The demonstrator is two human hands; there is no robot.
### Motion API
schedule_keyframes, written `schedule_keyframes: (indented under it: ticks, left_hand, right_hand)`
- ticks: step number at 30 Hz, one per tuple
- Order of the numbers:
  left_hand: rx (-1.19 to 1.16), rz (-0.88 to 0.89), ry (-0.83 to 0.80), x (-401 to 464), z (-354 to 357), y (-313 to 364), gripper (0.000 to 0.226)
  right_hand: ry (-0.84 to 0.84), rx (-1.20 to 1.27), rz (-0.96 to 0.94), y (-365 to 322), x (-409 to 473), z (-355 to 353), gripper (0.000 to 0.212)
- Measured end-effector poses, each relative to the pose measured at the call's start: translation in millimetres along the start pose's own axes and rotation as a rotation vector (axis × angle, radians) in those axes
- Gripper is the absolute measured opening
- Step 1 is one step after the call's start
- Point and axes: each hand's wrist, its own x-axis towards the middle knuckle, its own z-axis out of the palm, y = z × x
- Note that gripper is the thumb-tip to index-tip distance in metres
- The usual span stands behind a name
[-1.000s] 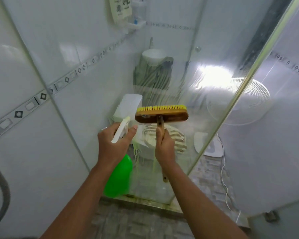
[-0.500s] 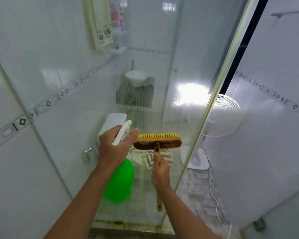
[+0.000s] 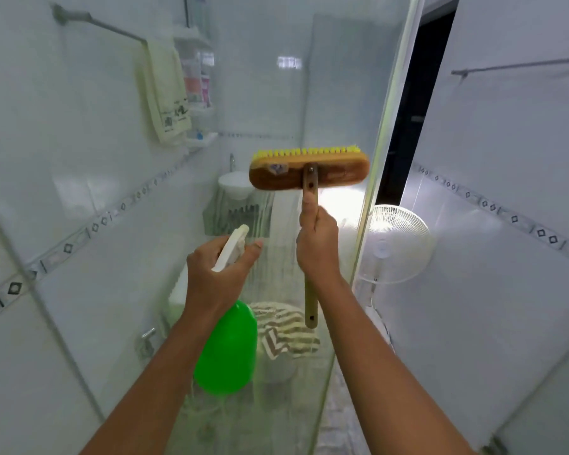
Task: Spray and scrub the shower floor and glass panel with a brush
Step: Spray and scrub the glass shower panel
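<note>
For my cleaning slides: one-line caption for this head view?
Right hand holds yellow-bristled wooden brush against glass shower panel; left hand grips green spray bottle.

Yellow-bristled brush [image 3: 309,172] against glass panel [image 3: 309,93]

Both bare forearms rise from the bottom edge of the frame toward its middle, the left from lower left, the right from lower right. The left hand [image 3: 220,274] sits just left of centre, back toward the camera, fingers curled round something and thumb stretched to the right. The right hand [image 3: 317,243], slightly higher and right of centre, is closed in a fist-like grip with the thumb pointing up.
</note>
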Motion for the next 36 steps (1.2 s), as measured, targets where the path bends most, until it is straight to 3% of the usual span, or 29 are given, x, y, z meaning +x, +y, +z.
schedule_keyframes:
  ticks: [3, 6, 13, 17, 25, 28, 32, 36]
  left_hand:
    - [-0.021, 0.012, -0.018, 14, -2, 20, 0.035]
    - [-0.041, 0.009, -0.033, 37, -6, 41, 0.03]
    - [-0.077, 0.072, -0.044, 69, -12, 88, 0.036]
    - [-0.065, -0.006, -0.019, 66, -18, 76, 0.049]
    - [0.03, -0.07, 0.008, 45, -34, 32, 0.051]
    - [0.003, -0.056, 0.047, 37, -40, 24, 0.046]
    - [0.044, 0.009, 0.015, 28, -42, 12, 0.042]
    - [0.066, 0.008, 0.006, 14, -48, -3, 0.042]
  right_hand:
    - [-0.092, 0.098, 0.116, 42, -54, 2, 0.04]
    - [-0.109, 0.032, 0.12, 39, -53, -1, 0.043]
    - [-0.016, 0.025, -0.021, -115, 100, -36, 0.059]
    - [-0.05, 0.035, -0.043, -141, 118, -34, 0.057]
    - [-0.024, -0.016, -0.074, -96, 84, -5, 0.057]
    - [-0.006, -0.044, -0.103, -51, 42, 10, 0.051]
    - [-0.084, 0.023, 0.094, 44, -61, 43, 0.037]
    - [-0.138, -0.098, 0.208, 113, -127, 69, 0.058]
